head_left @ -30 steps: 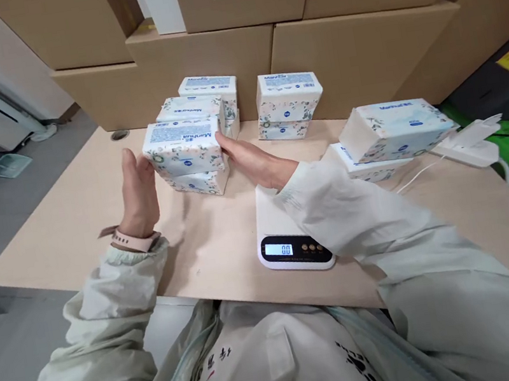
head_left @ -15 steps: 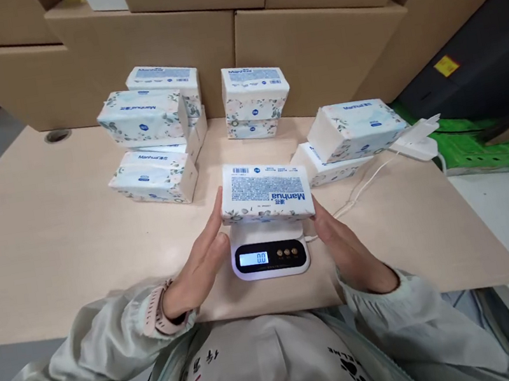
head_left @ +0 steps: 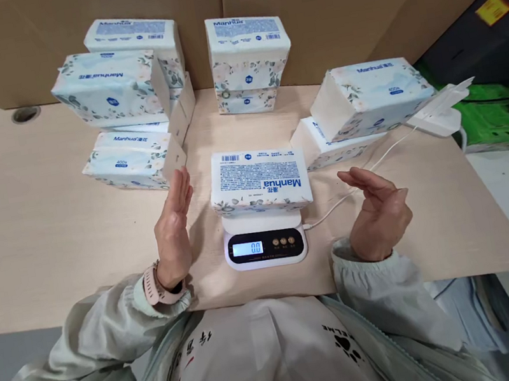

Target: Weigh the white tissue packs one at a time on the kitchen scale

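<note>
A tissue pack (head_left: 259, 180) marked "Manhua" rests on the white digital scale (head_left: 266, 252), its lettering upside down to me. The scale's lit display reads 0.0. To the left of the pack, my left hand (head_left: 174, 232) is raised with fingers stretched out, touching nothing. My right hand (head_left: 378, 212) stands apart from the pack on the other side, fingers extended and empty. A pale pink watch band (head_left: 154, 287) circles my left wrist.
Stacked tissue packs stand at the back left (head_left: 112, 87), back middle (head_left: 250, 56) and right (head_left: 375, 97). A white cable (head_left: 330, 212) runs from the scale to a power strip (head_left: 440, 113). Cardboard boxes (head_left: 326, 5) line the table's far edge.
Both hands have let go of the tissue pack and moved outward, left and right. The pack stays on the scale. My view has tilted down and closer.
</note>
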